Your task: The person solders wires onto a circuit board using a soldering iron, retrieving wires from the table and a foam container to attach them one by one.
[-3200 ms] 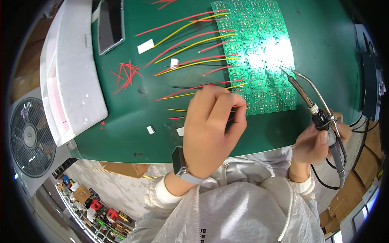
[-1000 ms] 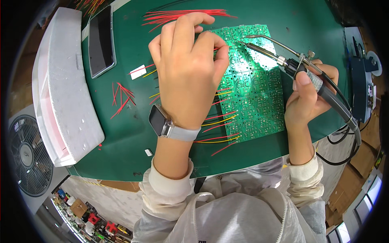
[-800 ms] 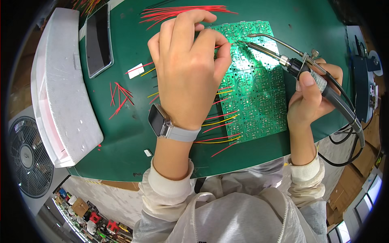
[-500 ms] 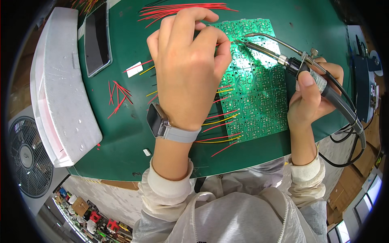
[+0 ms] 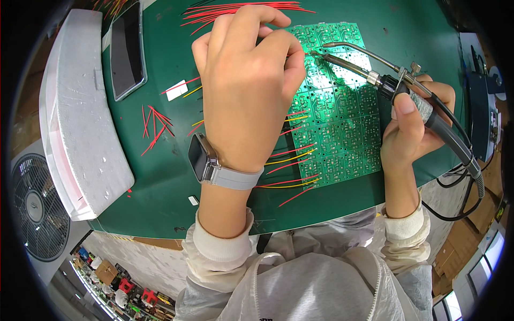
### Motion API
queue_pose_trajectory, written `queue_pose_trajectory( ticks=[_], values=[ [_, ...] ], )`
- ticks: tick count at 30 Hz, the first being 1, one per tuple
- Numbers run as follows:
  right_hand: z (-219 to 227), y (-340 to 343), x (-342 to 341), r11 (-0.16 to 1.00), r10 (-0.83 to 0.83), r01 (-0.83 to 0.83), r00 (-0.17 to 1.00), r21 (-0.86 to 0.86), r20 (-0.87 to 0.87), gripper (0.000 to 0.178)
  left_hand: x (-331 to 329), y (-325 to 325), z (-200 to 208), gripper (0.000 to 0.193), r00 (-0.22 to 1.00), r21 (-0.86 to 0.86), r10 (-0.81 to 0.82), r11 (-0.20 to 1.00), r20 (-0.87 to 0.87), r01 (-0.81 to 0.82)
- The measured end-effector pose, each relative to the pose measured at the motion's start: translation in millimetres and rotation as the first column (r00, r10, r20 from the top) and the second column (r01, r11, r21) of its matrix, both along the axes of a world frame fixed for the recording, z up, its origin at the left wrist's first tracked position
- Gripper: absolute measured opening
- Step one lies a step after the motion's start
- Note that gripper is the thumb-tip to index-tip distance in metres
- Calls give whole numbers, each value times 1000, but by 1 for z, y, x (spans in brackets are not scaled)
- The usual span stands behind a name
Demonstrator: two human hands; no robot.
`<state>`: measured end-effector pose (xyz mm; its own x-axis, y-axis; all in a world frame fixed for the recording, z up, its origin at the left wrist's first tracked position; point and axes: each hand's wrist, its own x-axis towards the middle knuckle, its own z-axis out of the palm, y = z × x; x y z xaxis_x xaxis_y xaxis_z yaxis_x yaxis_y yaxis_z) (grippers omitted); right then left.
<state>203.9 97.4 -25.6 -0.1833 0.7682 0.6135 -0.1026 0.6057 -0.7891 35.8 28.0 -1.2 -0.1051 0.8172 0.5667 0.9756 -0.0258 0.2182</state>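
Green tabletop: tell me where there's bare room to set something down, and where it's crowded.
Bare: far right, past the soldering iron and right of the circuit board; near left, between the short red wires and small white block. Crowded: the board's left edge, with red and yellow wires and the left hand.

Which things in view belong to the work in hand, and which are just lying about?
Work:
soldering iron, in the right hand
board, under its tip
wires at the board's left edge
red bundle, probably

Apparently just about:
phone
foam
fan
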Motion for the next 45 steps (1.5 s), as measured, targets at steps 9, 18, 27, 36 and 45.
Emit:
queue_pose_trajectory(
  ticks=[9,18,27,36,45],
  values=[
    [1,-1,-2,1000,5,-5,1000,-14,-10,30,-17,1,-20,10,995,157,-82,983,-51,90],
    [0,2,-4,999,22,-22,999,31,-25,29,-18,1,-20,10,995,143,-69,987,-69,79],
    [-1,3,-5,997,28,-26,999,80,-22,28,-6,0,-8,10,998,76,-35,996,-52,39],
    [-1,4,-6,990,75,-69,996,123,-40,30,9,0,11,10,999,-28,25,999,-19,-26],
    [0,0,-4,988,65,-67,998,138,18,33,1,-2,-7,11,994,-22,99,995,48,-98]
  ],
)
